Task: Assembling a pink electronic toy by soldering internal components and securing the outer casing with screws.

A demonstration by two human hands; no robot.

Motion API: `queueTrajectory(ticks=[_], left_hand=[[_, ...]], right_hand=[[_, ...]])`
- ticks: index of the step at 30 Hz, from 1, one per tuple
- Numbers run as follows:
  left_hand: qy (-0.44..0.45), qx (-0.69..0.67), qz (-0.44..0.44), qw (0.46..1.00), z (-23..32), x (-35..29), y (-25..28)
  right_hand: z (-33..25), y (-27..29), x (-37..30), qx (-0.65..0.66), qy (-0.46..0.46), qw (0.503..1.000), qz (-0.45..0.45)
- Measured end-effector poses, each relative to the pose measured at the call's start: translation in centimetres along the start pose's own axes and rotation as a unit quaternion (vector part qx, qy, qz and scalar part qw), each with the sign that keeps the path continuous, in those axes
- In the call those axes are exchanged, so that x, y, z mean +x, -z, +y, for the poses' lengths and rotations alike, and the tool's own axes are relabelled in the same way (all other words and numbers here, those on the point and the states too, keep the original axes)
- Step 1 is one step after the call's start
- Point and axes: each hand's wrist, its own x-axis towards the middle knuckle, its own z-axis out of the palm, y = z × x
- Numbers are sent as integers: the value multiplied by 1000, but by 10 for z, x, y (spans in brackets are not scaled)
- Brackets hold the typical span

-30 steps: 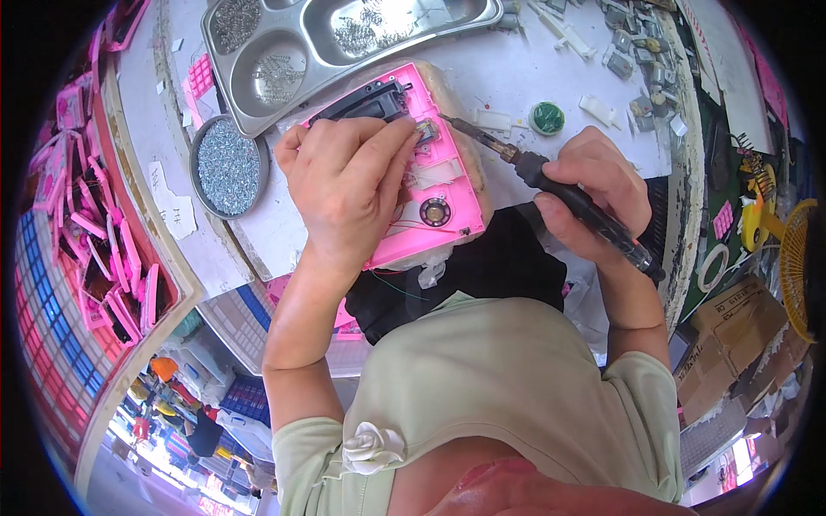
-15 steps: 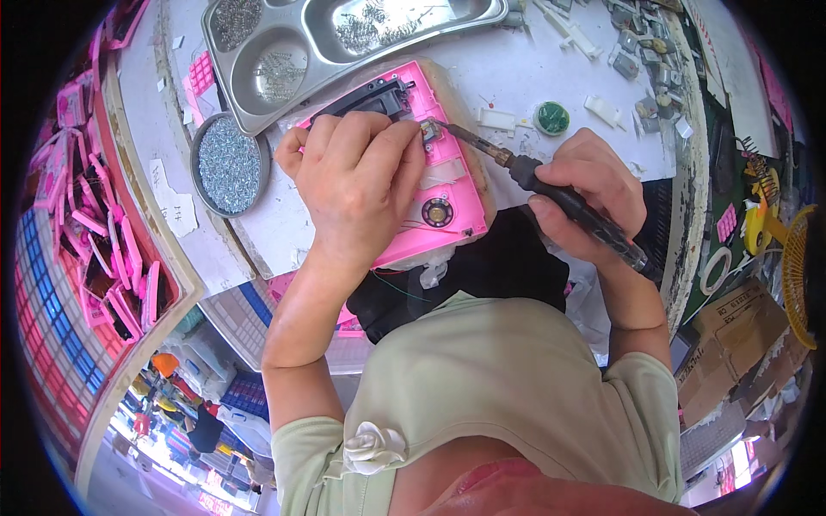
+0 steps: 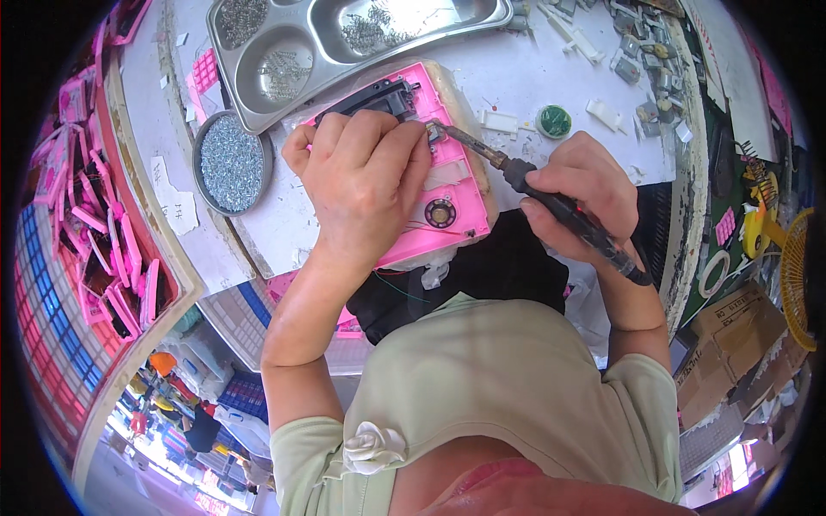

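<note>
A pink plastic case (image 3: 469, 193) lies on the table in front of me, with a black part (image 3: 391, 96) along its far edge and a small round speaker (image 3: 440, 213) near its close end. My left hand (image 3: 366, 176) rests over the case, fingers bent and pressed together. Whatever they pinch is hidden beneath them. In my right hand (image 3: 589, 193) is a soldering iron (image 3: 564, 211), gripped by its dark handle. Its tip meets, or nearly meets, a small metallic part (image 3: 436, 131) beside my left fingertips. Thin wires hang from the case's near edge.
A metal tray (image 3: 301, 34) of springs stands beyond the case. Left of it sits a round dish (image 3: 231, 163) of small screws. A green round container (image 3: 553, 121), white plastic pieces (image 3: 499, 122) and grey parts (image 3: 650, 64) lie right. Pink cases (image 3: 112, 232) pile up far left.
My right hand has shifted slightly left, and the back end of the soldering iron has dipped toward me. The tip stays near the same part. My left hand barely moves.
</note>
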Motion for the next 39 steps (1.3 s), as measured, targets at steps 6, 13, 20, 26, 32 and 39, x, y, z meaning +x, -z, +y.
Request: queueTrajectory(ticks=[6, 13, 20, 26, 32, 39], left_hand=[[-1, 0, 0, 1000, 0, 0, 0], [4, 1, -5, 1000, 0, 0, 0], [1, 6, -7, 1000, 0, 0, 1], [1, 9, -7, 1000, 1, 0, 1], [-1, 4, -6, 1000, 1, 1, 2], [-5, -16, -2, 1000, -2, -3, 6]], right_hand=[[0, 5, 2, -10, 29, 1000, -1], [0, 8, 1, -4, 33, 999, -4], [-2, 10, 3, -16, 36, 999, -5], [-3, 12, 2, -21, 29, 999, 3], [-6, 13, 3, -17, 24, 1000, 3], [-7, 13, 4, -18, 29, 999, 7]])
